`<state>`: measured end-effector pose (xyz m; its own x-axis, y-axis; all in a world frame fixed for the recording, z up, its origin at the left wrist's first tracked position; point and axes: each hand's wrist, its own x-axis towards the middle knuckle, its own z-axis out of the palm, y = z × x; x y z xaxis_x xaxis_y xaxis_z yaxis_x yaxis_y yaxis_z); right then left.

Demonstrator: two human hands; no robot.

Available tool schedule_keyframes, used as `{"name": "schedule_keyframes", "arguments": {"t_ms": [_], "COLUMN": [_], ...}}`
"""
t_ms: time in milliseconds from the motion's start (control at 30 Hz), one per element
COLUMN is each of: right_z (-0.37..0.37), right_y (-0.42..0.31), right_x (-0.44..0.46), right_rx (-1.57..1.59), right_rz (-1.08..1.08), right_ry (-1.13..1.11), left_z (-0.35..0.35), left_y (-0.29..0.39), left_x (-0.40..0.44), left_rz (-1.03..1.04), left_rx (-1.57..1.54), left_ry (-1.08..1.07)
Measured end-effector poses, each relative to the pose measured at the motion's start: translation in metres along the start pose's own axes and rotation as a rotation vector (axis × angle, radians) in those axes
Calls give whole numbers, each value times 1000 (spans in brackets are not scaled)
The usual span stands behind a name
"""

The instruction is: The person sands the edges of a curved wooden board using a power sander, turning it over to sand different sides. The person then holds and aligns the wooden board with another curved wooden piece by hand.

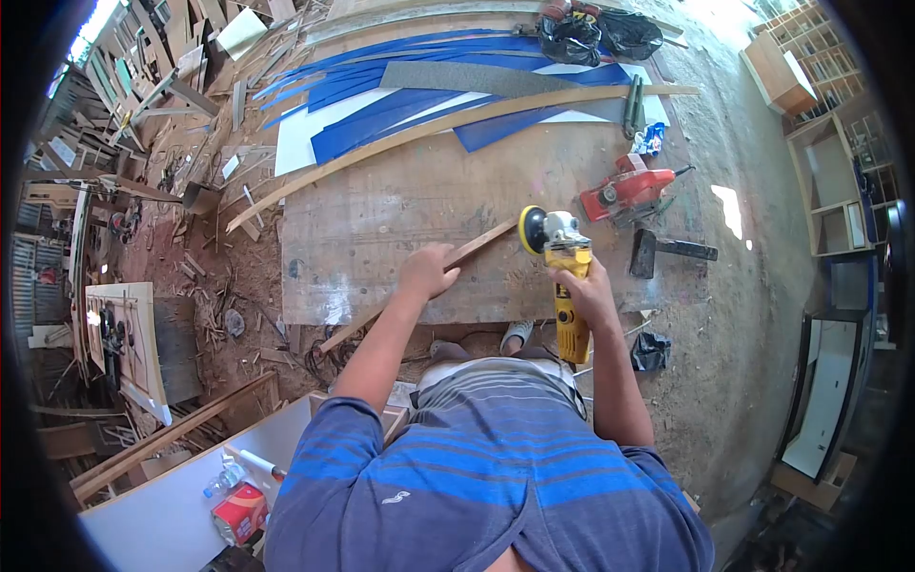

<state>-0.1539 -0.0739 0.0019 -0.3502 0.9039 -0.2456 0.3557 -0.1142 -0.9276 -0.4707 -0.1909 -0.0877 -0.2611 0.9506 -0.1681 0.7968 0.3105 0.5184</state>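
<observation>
Wooden strip (pixel 483 241): one, narrow; slanting over the near edge of the worktable (pixel 400 205), its lower end jutting past that edge.
Left hand (pixel 426 272): closed on the strip, above the table's near part.
Right hand (pixel 588 291): wrapped round the body of the yellow grinder (pixel 570 336), held upright at the table's near edge.
Round disc (pixel 532 231): black and yellow, right by the strip's upper end, over the table; contact and spin cannot be told.
Step in hand: by judgement, disc and strip end being brought to bear on each other.
Next move calls for: a firm left grip against kick or chatter, light even pressure, fingers clear of the disc.
Red power tool (pixel 634 194): on the table, toward its right side.
Hammer (pixel 643 255): on the table, near its right edge.
Blue sheets (pixel 362 133): overlapping, across the table's far part.
</observation>
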Motion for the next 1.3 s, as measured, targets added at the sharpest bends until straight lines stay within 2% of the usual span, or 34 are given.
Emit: {"name": "schedule_keyframes", "arguments": {"t_ms": [33, 167, 333, 433, 533, 933, 1300], "right_z": [8, 44, 85, 99, 105, 89, 59], "right_y": [-1, -20, -21, -24, -26, -13, -10], "right_x": [1, 0, -2, -5, -5, 21, 55], "right_rx": [-8, -261, -454, -499, -561, -640, -840], "right_rz": [74, 80, 33, -5, 10, 82, 69], "right_ry": [-28, -107, -240, -276, -296, -161, 24], "left_z": [-2, -9, -5, -5, -5, -4, -6], "left_y": [-11, -40, -39, -40, -36, -43, -39], "left_x": [-12, -47, -46, -49, -48, -49, -49], "left_rz": [-13, -88, -92, -4, -54, 44, 25], "left_rx": [3, 84, 145, 143, 195, 181, 203], "left_ry": [51, 80, 125, 180, 120, 135, 116]}}
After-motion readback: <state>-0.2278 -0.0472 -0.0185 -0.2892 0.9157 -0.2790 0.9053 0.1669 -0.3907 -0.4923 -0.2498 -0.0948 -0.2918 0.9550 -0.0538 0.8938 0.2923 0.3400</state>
